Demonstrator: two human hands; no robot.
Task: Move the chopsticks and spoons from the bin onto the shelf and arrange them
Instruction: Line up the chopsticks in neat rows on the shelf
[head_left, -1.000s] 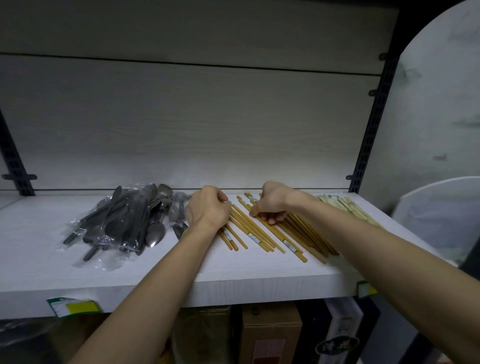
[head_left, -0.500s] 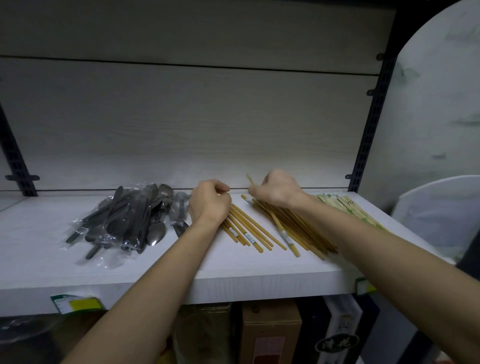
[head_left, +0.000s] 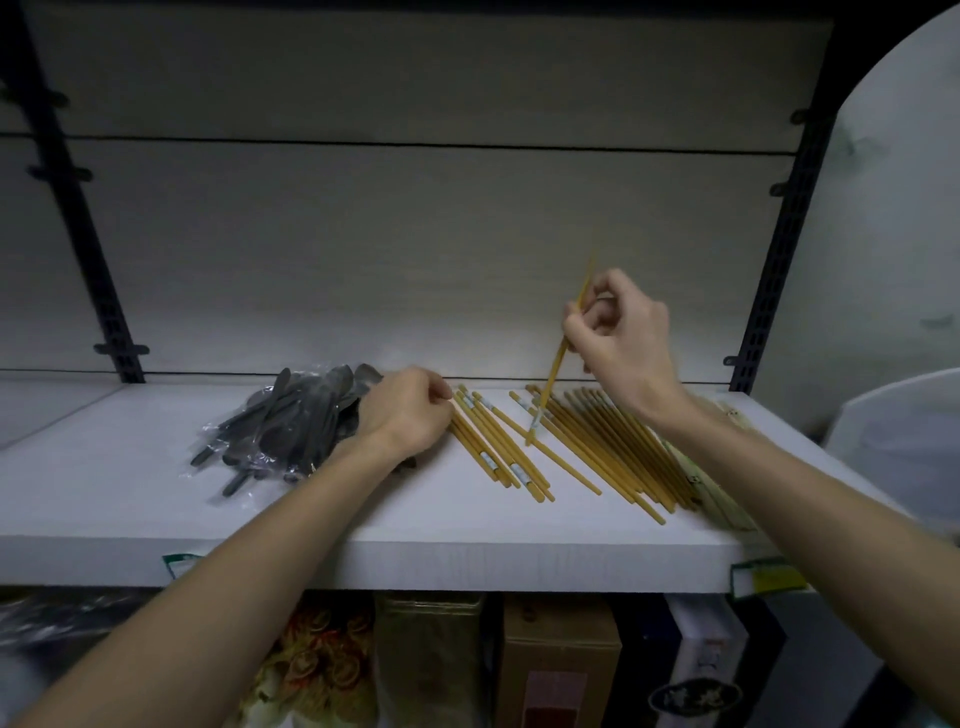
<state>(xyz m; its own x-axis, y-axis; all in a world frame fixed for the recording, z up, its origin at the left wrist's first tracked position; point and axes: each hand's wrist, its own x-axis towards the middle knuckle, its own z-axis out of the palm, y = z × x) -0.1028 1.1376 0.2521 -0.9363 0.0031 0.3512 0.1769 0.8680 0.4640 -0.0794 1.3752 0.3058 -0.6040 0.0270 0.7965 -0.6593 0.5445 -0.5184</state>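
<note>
head view:
right hand: raised above the shelf, fingers curled, pinching one chopstick pair
lifted chopsticks: long axis steep, near upright; top end points up toward the back panel, lower end with its paper band touches the row on the shelf
left hand: loose fist resting on the shelf, knuckles against the far ends of the left chopstick group; whether it holds any, cannot tell
left chopstick group: lying flat mid-shelf, long axes parallel, running from far-left to near-right; roughly four or five sticks, overlap blocks an exact count
right chopstick group: same diagonal, flat, just right of the left group; about ten, cannot count exactly
pale chopsticks: far right of shelf, partly hidden by the right forearm
spoons: one heap of dark spoons in clear wrap, left of the left hand, handles pointing near-left; count not readable
shelf: white board, two price tags on front edge
change vs earlier: right hand was low on the chopsticks, now up with a pair tilted steeply; left hand barely moved; spoons same spot
</note>
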